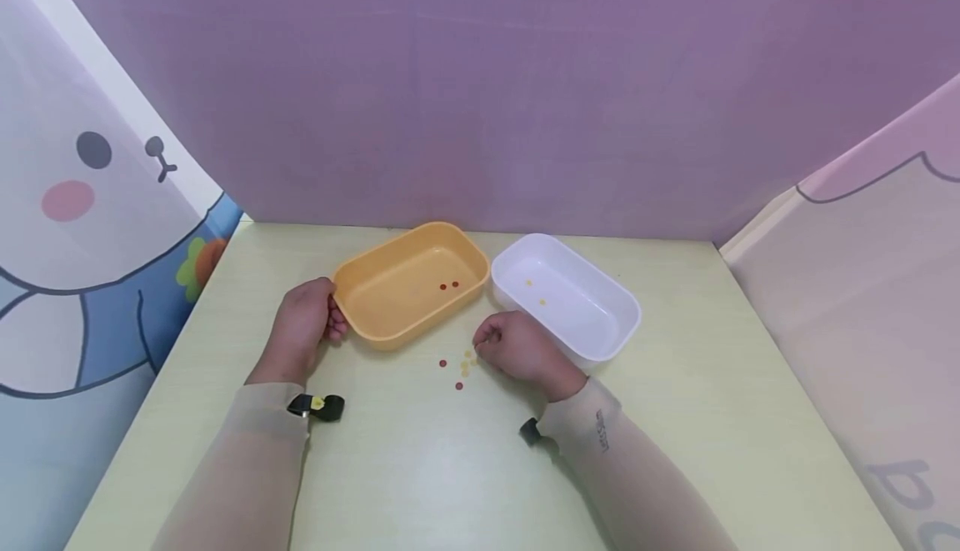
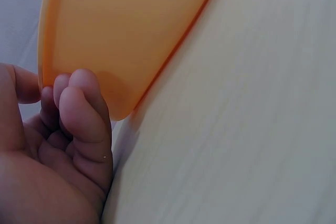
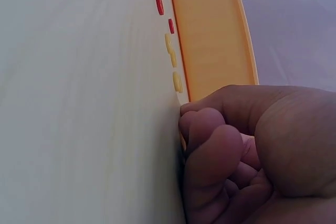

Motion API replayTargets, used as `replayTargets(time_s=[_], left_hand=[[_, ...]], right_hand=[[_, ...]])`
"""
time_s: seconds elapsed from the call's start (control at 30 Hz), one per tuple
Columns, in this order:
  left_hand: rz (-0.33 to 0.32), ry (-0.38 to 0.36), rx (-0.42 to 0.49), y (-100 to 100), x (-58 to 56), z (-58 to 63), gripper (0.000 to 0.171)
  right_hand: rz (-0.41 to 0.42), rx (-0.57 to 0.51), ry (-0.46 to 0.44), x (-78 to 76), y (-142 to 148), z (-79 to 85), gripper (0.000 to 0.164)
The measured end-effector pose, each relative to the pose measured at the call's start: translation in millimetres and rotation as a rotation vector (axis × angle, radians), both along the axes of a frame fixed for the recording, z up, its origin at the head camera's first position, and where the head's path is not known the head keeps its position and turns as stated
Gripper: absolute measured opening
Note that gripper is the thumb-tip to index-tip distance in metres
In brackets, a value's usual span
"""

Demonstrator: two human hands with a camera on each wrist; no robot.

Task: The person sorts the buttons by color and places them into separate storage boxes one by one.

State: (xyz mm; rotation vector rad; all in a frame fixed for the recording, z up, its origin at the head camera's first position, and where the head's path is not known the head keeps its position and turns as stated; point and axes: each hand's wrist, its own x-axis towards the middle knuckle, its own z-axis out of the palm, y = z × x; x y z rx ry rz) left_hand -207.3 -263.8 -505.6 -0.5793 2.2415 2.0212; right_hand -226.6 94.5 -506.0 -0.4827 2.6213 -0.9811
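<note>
My left hand (image 1: 302, 322) grips the left end of an orange tray (image 1: 390, 336), with the thumb at the rim and curled fingers against the end wall in the left wrist view. Two red discs (image 1: 443, 287) lie inside that tray. The right hand (image 1: 517, 349) is low at the table, fingers curled and thumb close to the index fingertip, beside several small yellow discs (image 1: 465, 366). Whether a disc sits between those fingertips is hidden. Two more red discs (image 3: 159, 4) lie on the table near the yellow ones.
Just behind the right hand stands a white tray (image 1: 600, 318) holding two yellow discs (image 1: 542, 302). Its left end is close to the orange tray's right end. A purple wall (image 1: 480, 117) rises at the back edge of the pale table (image 1: 405, 468), and printed cloth (image 1: 75, 284) hangs at the left.
</note>
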Motion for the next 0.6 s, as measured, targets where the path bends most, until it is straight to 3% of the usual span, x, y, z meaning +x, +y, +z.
replayTargets(time_s=[0.6], left_hand=[[0.008, 0.02, 0.001, 2.0, 0.2, -1.8, 0.039]], right_hand=[[0.021, -0.071, -0.058, 0.6, 3.7, -0.6, 0.015]])
